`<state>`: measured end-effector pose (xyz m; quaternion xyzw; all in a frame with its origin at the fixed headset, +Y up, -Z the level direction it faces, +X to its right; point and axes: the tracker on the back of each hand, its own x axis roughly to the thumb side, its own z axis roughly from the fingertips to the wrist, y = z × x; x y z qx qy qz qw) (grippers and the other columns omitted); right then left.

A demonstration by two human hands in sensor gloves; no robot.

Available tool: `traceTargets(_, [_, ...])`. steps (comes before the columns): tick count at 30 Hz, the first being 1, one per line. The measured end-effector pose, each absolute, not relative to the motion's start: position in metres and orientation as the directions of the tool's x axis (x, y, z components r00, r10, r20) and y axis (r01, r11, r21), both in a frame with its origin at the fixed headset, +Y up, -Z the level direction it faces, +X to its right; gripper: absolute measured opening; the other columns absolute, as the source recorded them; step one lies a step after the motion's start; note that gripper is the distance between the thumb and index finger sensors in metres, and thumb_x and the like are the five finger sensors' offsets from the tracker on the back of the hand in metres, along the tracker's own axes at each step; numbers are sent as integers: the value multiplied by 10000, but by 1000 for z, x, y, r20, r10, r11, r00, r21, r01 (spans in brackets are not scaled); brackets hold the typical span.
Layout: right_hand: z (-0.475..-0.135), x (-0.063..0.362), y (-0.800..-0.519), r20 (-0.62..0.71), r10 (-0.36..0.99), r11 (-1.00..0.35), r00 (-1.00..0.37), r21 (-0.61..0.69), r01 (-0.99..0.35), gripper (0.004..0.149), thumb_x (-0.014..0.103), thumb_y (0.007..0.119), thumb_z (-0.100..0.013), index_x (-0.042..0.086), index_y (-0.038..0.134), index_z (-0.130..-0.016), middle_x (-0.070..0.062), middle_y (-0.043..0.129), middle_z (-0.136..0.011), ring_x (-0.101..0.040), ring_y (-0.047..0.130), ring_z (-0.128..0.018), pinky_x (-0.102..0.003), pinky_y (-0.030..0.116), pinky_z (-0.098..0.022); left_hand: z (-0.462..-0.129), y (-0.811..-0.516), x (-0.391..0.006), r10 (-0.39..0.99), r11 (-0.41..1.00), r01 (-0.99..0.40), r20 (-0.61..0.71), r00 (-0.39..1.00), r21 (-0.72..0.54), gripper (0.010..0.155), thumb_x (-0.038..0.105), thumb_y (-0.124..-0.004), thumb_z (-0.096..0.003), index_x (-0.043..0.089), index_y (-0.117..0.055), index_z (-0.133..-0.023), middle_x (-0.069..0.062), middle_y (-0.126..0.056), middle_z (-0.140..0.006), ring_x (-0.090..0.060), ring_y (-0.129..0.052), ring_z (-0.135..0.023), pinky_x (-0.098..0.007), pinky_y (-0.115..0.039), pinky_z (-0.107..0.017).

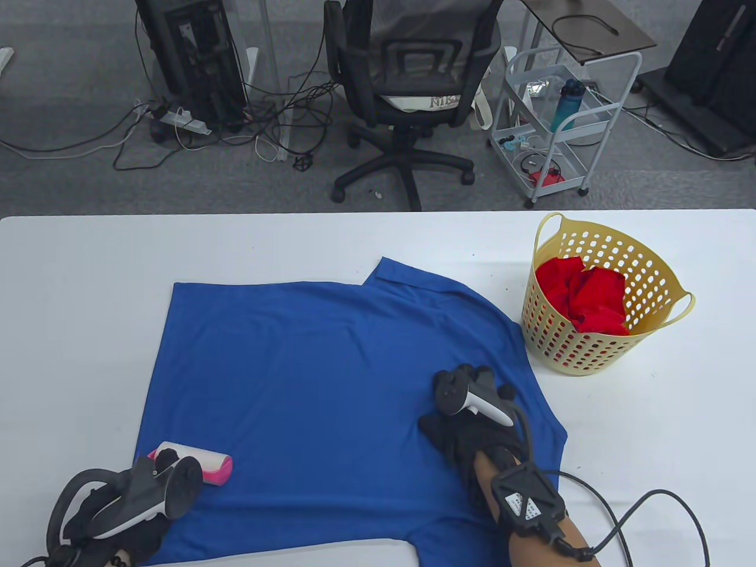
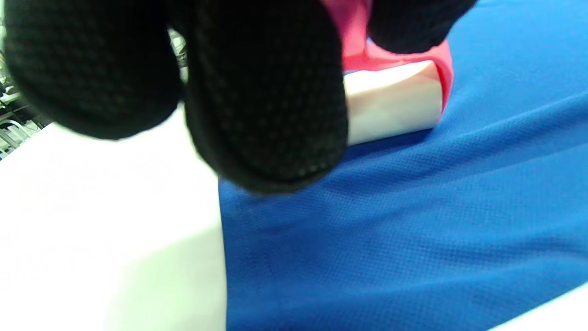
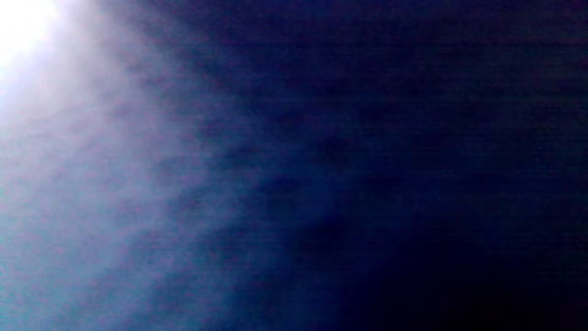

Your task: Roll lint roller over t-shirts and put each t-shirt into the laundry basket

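Lint roller at the near-left corner of the blue shirt, held by the left hand.

The pink-framed lint roller with white adhesive roll [image 1: 198,462] lies on the flat blue knit t-shirt [image 1: 319,390] spread on the white table [image 1: 88,307]. The gloved left hand [image 1: 127,502] curls its fingers [image 2: 266,92] around the pink handle, roll just beyond the fingertips. The right hand [image 1: 472,422] rests on the shirt's right side; its finger spread cannot be determined. A red t-shirt [image 1: 585,292] sits inside the perforated yellow plastic laundry basket [image 1: 590,348].
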<state>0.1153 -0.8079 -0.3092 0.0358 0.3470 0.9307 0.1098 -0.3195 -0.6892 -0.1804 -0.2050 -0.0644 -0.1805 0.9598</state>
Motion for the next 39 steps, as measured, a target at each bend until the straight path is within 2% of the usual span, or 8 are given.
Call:
traceTargets(6, [-309, 115, -808, -9, 229, -735, -973, 654, -179, 839, 677, 331, -395, 309, -260, -864, -120, -396, -849, -448, -383, -782, -742, -133, -529, -214, -694, -312, -308, 878, 347, 166, 937, -329, 667, 444, -675, -498, 107, -565, -1063, -99, -1030, -566, -71, -1099, -216, -412, -956, -211])
traceTargets(13, [-309, 115, -808, -10, 229, -735, -973, 654, -180, 839, 677, 331, -395, 309, -260, -864, -119, -397, -849, -447, -384, -781, -742, -134, -528, -302, -704, -281, -310, 898, 295, 6, 951, -327, 671, 433, -677, -494, 106, -542, -1065, -117, -1019, -576, -99, -1103, -240, -436, -948, -230])
traceTargets(18, [-309, 115, -808, -10, 231, -734, -973, 655, -181, 840, 679, 331, -396, 310, -261, -864, -118, -399, -847, -446, -386, -780, -741, -137, -527, -355, -708, -267, -335, 892, 296, -58, 941, -342, 676, 436, -675, -488, 117, -528, -1065, -113, -1018, -580, -100, -1108, -256, -438, -948, -241])
traceTargets(23, [-309, 115, -808, -10, 228, -734, -974, 655, -179, 839, 679, 330, -395, 311, -262, -862, -118, -398, -847, -446, -386, -780, -742, -136, -528, -383, -711, -266, -274, 910, 208, -143, 951, -359, 678, 434, -676, -487, 129, -505, -1067, -116, -1012, -595, -110, -1111, -282, -445, -946, -259])
traceTargets(27, [-309, 115, -808, -11, 228, -734, -974, 655, -179, 839, 680, 330, -395, 311, -262, -862, -118, -399, -847, -446, -386, -780, -742, -136, -528, -377, -714, -267, -272, 907, 217, -111, 956, -361, 683, 434, -674, -487, 117, -495, -1064, -115, -1012, -591, -108, -1115, -285, -442, -949, -260])
traceTargets(30, [-309, 115, -808, -11, 228, -734, -974, 655, -179, 839, 680, 330, -395, 311, -262, -862, -118, -399, -847, -446, -386, -780, -742, -136, -527, -354, -711, -268, -326, 884, 292, -33, 945, -364, 687, 436, -669, -488, 99, -502, -1063, -108, -1018, -582, -103, -1120, -279, -434, -955, -256])
traceTargets(34, [-309, 115, -808, -11, 228, -734, -974, 655, -179, 840, 679, 330, -395, 309, -261, -862, -118, -398, -847, -447, -385, -780, -742, -135, -528, -317, -699, -275, -283, 859, 268, 31, 959, -437, 689, 434, -672, -500, 85, -511, -1071, -113, -1021, -589, -109, -1124, -287, -435, -954, -266])
traceTargets(39, [-309, 115, -808, -11, 228, -734, -974, 655, -179, 839, 677, 329, -393, 308, -261, -862, -121, -399, -847, -449, -383, -782, -743, -132, -530, -279, -697, -289, -216, 880, 226, 72, 974, -418, 686, 441, -681, -500, 91, -535, -1071, -112, -1033, -581, -115, -1131, -284, -432, -959, -269])
